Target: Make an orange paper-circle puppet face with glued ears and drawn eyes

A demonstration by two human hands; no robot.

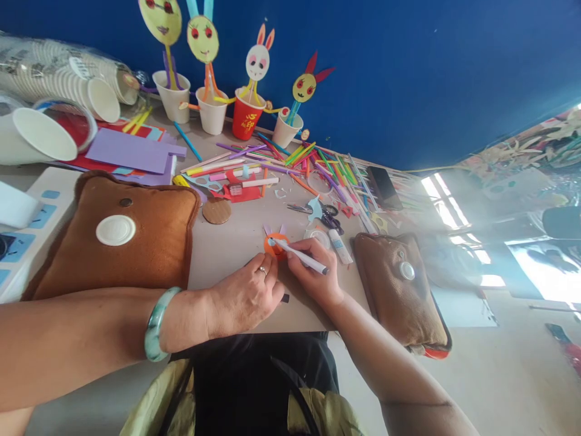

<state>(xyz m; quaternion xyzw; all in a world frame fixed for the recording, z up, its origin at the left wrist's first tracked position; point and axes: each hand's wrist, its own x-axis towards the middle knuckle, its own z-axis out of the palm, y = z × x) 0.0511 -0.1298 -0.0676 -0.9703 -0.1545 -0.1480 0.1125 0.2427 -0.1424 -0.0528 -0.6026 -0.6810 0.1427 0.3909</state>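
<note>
A small round orange paper face point(282, 253) with purple ears lies on the table in front of me, a blue patch on it. My left hand point(247, 293), with a ring and a green bangle at the wrist, has its fingers closed at the lower left edge of the face. My right hand point(320, 272) grips a white marker point(306, 260), its tip at the paper. From under my left hand pokes a short black piece point(285, 298), perhaps the marker's cap. A glue stick point(340, 246) lies right of the right hand, near the black-handled scissors point(331, 218).
Brown cushion-like pouches lie left point(149, 260) and right point(399, 297). Loose coloured sticks point(272, 160) cover the back, with a cardboard disc point(216, 211) nearer. Paper-face figures stand in cups point(247, 118) along the blue wall. Stacked paper cups point(82, 91) and purple sheets point(129, 150) lie left.
</note>
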